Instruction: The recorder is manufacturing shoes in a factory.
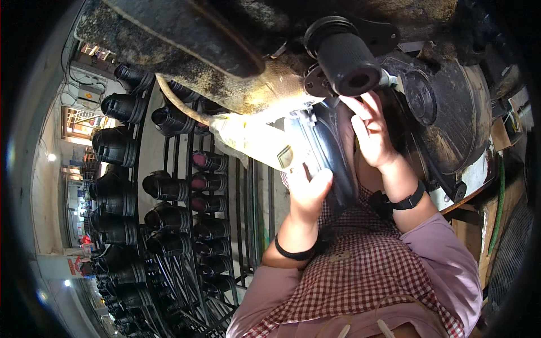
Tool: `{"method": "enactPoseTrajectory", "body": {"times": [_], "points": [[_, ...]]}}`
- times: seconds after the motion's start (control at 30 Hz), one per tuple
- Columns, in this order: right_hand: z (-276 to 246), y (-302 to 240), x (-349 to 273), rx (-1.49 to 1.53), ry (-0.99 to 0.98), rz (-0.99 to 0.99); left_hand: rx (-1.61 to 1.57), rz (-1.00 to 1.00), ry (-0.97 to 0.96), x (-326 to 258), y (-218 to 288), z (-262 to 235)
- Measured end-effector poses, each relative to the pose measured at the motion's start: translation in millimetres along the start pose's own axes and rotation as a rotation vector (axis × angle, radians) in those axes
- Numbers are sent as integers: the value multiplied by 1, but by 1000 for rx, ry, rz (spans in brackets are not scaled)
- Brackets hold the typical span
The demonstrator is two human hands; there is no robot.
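A black shoe (337, 188) is held under the head of a worn, dark machine (248, 84) that looks like a heavy sewing machine. My left hand (307, 191) is closed on the shoe's left side, its fingertips partly lost in glare. Just right of the shoe, my right hand (373, 134) reaches up with thumb and fingers apart. Its fingertips come close to the small parts below a ridged black cylinder (349, 65); whether they touch is unclear. Bright light washes out the shoe's upper left and the machine parts around it.
On the left, black racks (138, 169) carry many dark shoes (163, 186). A pale lamp-like piece on a bent stalk (174, 101) hangs left of my left hand. The machine's large round wheel (451, 118) stands at the right, beside a table edge (470, 194).
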State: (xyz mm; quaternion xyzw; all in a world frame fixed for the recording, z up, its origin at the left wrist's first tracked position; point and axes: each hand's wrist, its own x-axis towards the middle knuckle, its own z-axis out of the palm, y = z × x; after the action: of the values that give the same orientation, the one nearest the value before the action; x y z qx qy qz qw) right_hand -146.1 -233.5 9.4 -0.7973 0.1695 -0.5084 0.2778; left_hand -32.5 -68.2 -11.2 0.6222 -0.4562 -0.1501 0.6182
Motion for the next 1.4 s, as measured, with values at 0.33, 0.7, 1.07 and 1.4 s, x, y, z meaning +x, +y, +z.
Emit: {"method": "enactPoseTrajectory", "body": {"times": [0.33, 0.7, 1.07, 1.4], "points": [[2, 18, 8, -119, 19, 30, -778, -127, -75, 31, 24, 9], [-10, 19, 13, -324, -129, 57, -571, -55, 134, 56, 10, 11], [-47, -57, -18, -352, -357, 297, -232, -166, 239, 77, 82, 8], [-58, -83, -13, -50, -327, 238, 1027, 537, -12, 54, 101, -15]]}}
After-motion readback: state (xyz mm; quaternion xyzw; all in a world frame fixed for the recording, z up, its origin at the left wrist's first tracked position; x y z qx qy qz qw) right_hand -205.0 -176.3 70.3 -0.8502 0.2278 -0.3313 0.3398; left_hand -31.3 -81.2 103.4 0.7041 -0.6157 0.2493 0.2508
